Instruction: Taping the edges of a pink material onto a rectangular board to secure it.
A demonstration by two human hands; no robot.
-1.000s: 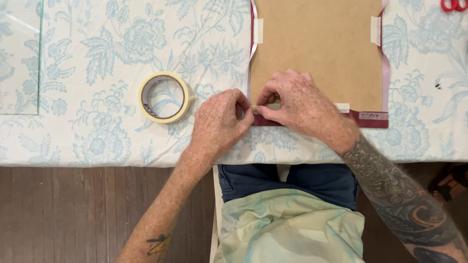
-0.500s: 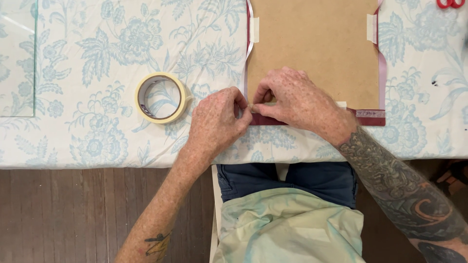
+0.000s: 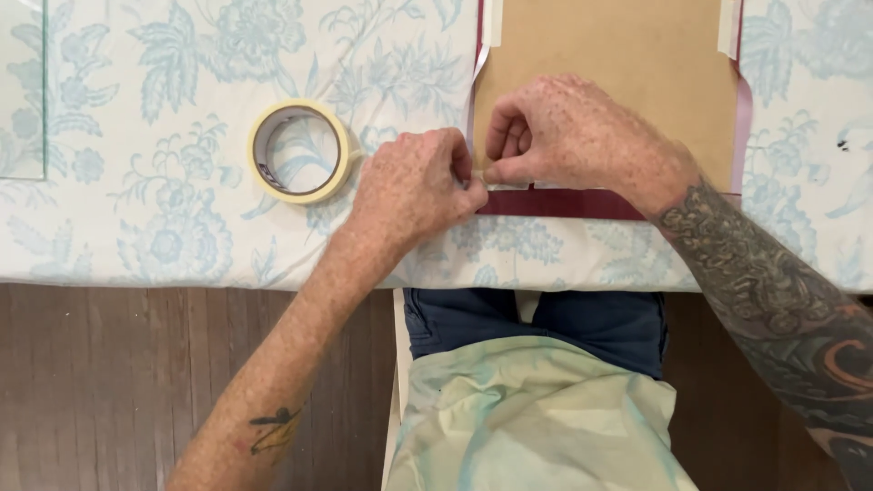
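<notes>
In the middle of the frame both hands meet at the lower left corner of a brown backing board, which lies face down in a dark red frame on the worktop. The left hand has its fingers curled and pinches a small piece of pale tape at the frame edge. The right hand is also curled, its thumb and fingers pressed down on the same spot, probably to keep the board steady. Short strips of tape already hold the upper corners. The tape roll lies just beside the left hand, at the left, easy to reach.
</notes>
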